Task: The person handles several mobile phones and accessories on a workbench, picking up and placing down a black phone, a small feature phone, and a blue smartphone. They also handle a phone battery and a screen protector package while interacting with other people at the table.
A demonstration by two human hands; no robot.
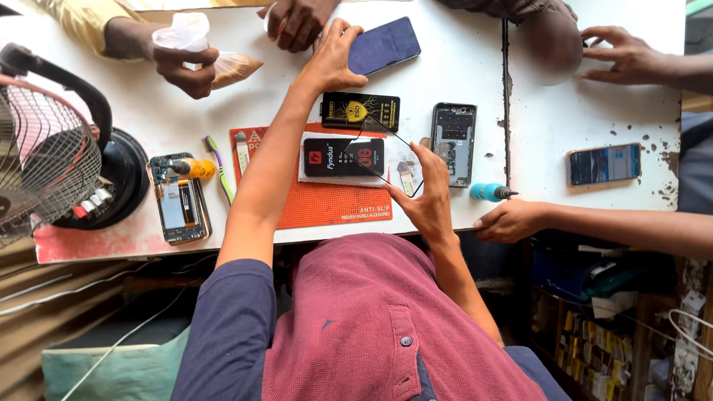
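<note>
My left hand [334,59] reaches across the white table [460,67] and grips the near end of a dark blue phone [388,43] lying screen up. My right hand [427,200] pinches a thin clear glass screen sheet [386,152] with a dark rim by its lower corner. The sheet is tilted above an orange anti-slip mat [327,204]. Under the sheet lie a black flat packet [343,157] and a second black packet with a gold mark [360,111].
Other people's hands: one with a plastic bag [189,44], one at top centre [297,22], one at top right [627,56], one by a blue screwdriver [490,193]. Two opened phones [453,141] [178,197], a toothbrush [219,167], a lit phone [603,163], a fan [44,156].
</note>
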